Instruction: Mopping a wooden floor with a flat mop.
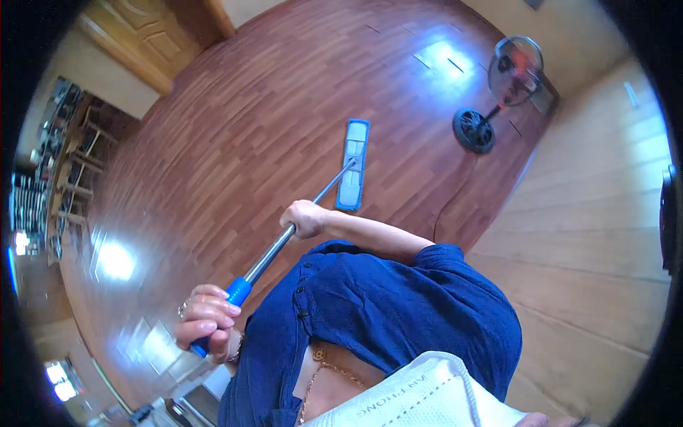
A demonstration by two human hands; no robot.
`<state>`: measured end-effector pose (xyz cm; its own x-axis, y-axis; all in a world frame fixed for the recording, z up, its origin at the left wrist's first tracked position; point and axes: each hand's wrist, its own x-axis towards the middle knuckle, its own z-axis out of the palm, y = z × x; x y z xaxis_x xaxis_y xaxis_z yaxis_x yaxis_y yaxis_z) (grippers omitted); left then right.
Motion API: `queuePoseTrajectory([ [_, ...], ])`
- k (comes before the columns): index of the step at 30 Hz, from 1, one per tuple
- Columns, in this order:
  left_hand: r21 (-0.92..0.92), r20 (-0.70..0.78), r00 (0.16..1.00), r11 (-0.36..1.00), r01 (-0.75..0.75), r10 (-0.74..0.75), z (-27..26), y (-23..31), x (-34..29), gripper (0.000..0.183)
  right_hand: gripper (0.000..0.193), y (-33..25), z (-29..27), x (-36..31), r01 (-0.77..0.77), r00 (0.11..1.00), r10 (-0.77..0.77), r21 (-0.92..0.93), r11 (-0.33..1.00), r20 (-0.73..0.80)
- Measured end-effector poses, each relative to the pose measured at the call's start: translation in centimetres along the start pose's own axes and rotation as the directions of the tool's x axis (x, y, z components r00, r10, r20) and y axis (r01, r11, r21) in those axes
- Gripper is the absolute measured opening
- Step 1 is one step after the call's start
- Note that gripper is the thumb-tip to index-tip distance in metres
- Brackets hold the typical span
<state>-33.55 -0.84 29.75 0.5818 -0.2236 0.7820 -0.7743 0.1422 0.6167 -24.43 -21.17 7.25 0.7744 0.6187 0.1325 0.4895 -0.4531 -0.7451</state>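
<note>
A flat mop point(353, 146) with a blue-edged, pale rectangular head lies against the wood-look floor in front of me. Its silver pole point(267, 257) slants from the head back toward my lower left. My left hand point(208, 319), wearing a ring and a bracelet, is wrapped round the blue grip point(239, 292) at the pole's upper end. Farther down, my right hand point(306, 218) is closed round the metal shaft, its forearm reaching across in front of my dark blue shirt.
A pedestal fan point(516, 71) with a round black base point(474, 130) stands at the far right, its cord trailing over the floor point(270, 107). Along the left are wooden chairs point(78, 188) beside a laden table. A wooden door point(146, 35) is at the far left; a pale wall point(583, 256) bounds the right.
</note>
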Motion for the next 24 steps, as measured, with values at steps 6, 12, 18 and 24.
queuePoseTrajectory([
  [6,-0.279,0.245,0.966,0.948,0.156,-0.087,2.5,-4.7,2.6,0.022,0.016,4.0,-3.5,-5.6,-0.135,0.975,0.127,-0.034,0.990,-0.183],
  [12,-0.321,0.561,0.825,0.900,0.294,-0.070,7.1,-9.0,5.7,0.021,0.015,7.7,-5.7,-13.1,-0.364,0.873,0.337,-0.011,0.932,-0.353],
  [18,-0.315,0.716,0.694,0.851,0.420,-0.077,10.9,-11.7,6.4,0.018,0.031,8.3,-7.5,-18.3,-0.453,0.784,0.403,0.008,0.892,-0.472],
  [24,-0.306,0.810,0.582,0.790,0.531,-0.077,13.9,-12.1,7.1,0.015,0.019,9.8,-7.5,-22.6,-0.598,0.687,0.548,0.057,0.799,-0.477],
])
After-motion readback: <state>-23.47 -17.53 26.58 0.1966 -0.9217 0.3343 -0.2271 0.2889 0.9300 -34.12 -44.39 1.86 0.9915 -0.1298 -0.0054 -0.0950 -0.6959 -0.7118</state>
